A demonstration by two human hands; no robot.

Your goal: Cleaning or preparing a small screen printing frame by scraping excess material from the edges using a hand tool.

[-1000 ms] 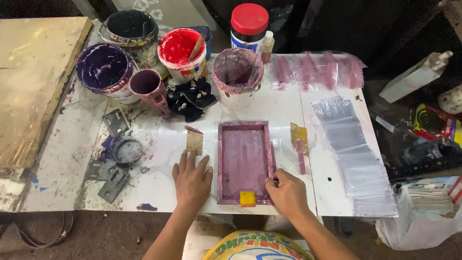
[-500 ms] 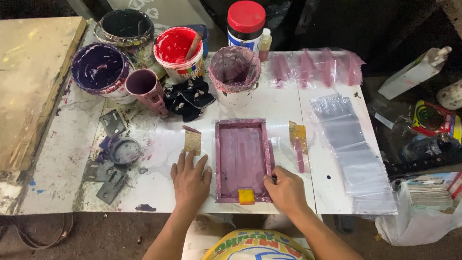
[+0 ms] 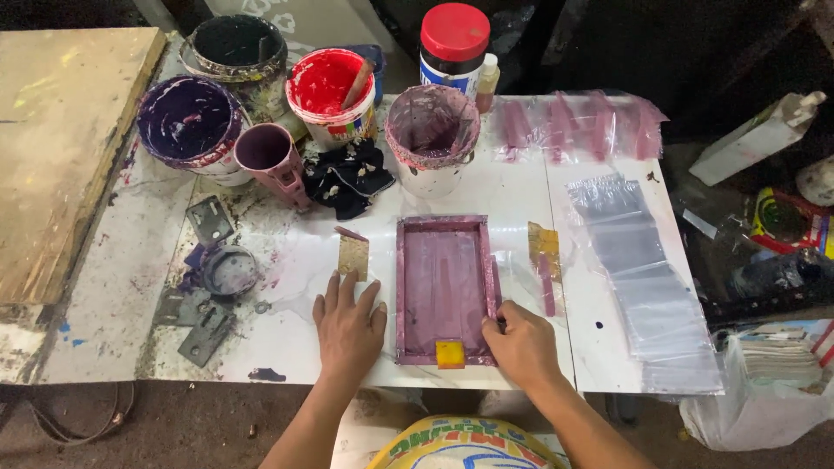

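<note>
Paint-stained tabletop (image 3: 521, 187): left hand (image 3: 349, 328) flat and open beside small printing screen (image 3: 445, 291) at near edge; right hand (image 3: 519, 343) apparently pinching frame's right rail. Screen positioning; steady hold needed next.

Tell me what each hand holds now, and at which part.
The right hand grips the purple screen frame at its right edge, near the bottom corner. The left hand holds nothing; it lies flat on the table.

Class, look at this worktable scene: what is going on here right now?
A person leans over a paint-stained white table. The left hand lies flat on the table beside a small purple-stained printing frame, while the right hand grips the frame's right edge. Behind stand open buckets of purple paint and red paint. Clear plastic bags lie to the right.
</note>
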